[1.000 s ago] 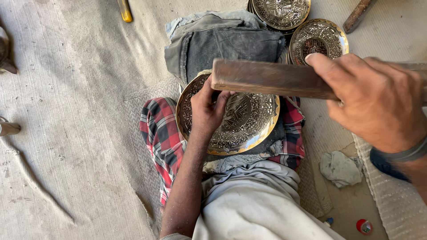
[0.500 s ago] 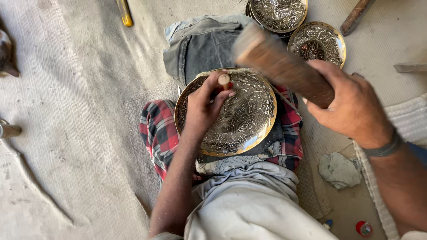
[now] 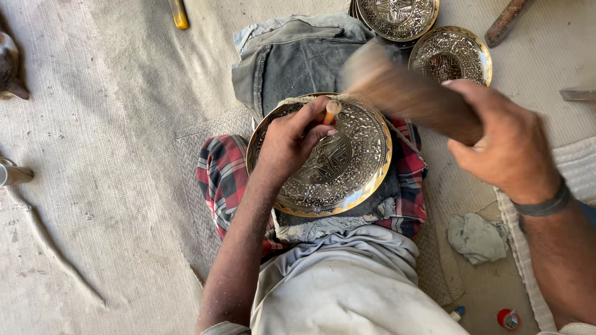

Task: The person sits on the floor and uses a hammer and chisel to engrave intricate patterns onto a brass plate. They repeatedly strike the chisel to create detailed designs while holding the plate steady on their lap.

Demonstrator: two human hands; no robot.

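Observation:
An engraved round brass plate [image 3: 347, 167] with a gold rim rests on folded denim and red checked cloth in the middle of the view. My left hand [image 3: 288, 144] lies on the plate and pinches a small chisel [image 3: 331, 110], held upright with its tip on the metal. My right hand [image 3: 506, 142] grips a wooden mallet [image 3: 403, 93]. The mallet's head is blurred and hangs just right of the chisel's top.
Two more engraved plates [image 3: 452, 54] [image 3: 397, 15] sit at the top right. A crumpled grey rag [image 3: 477, 237] and a small red cap [image 3: 508, 319] lie on the floor at right. A yellow-handled tool [image 3: 179, 13] lies at the top, a metal tool [image 3: 15, 174] at far left.
The mallet has swung down from a raised, level position toward the chisel's top. My left hand has kept the chisel on the plate.

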